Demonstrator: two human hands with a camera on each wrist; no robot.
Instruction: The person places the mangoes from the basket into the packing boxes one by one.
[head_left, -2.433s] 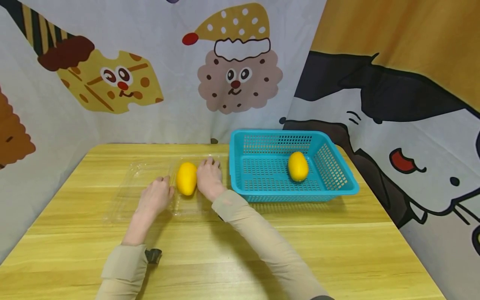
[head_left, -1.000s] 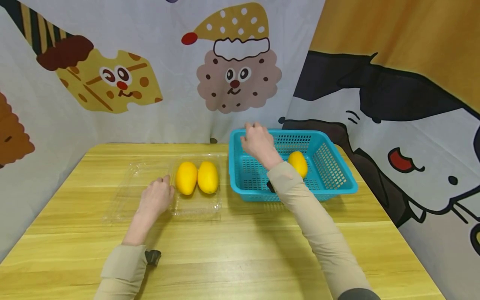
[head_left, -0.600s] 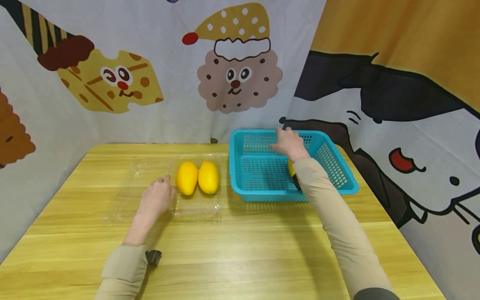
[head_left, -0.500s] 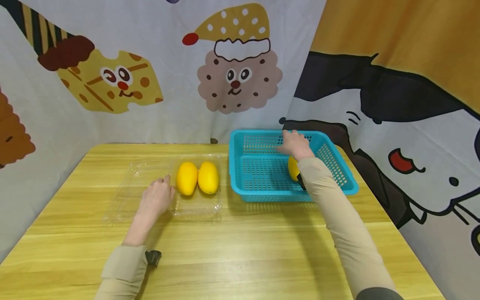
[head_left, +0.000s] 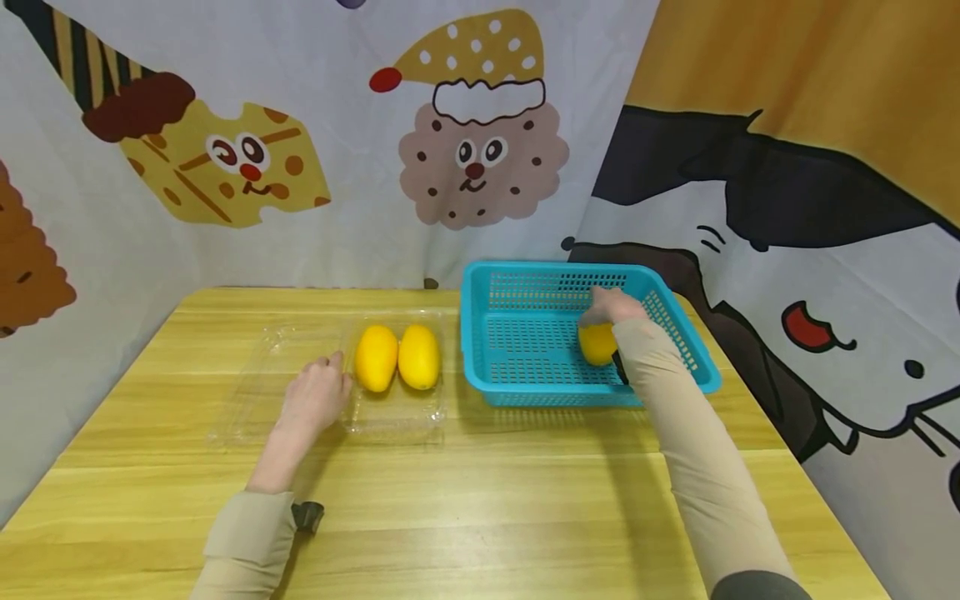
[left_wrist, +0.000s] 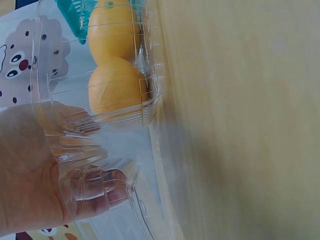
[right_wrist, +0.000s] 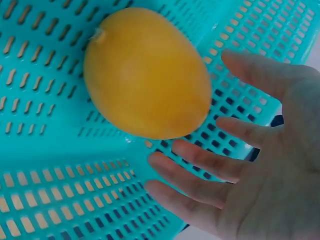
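Left of the blue basket (head_left: 525, 340), the left hand (head_left: 315, 396) grips a clear container (head_left: 393, 414) at its middle fold; nearer the basket, a yellow mango (head_left: 376, 358) and a second mango (head_left: 418, 357) lie in it, touching. Over the basket's right half, the right hand (head_left: 613, 307) spreads its fingers just beside a third mango (head_left: 596, 346) inside. Beneath the basket is a wood-grain table (head_left: 480, 500); behind it, cartoon-printed fabric (head_left: 360, 183).

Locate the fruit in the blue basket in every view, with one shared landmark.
Head: right of centre, the yellow fruit, partly hidden by the right hand.
Left wrist: not there; the two fruits shown lie in the clear container.
Right wrist: upper middle.
Landmark: blue basket, cropped at upper left in left wrist.
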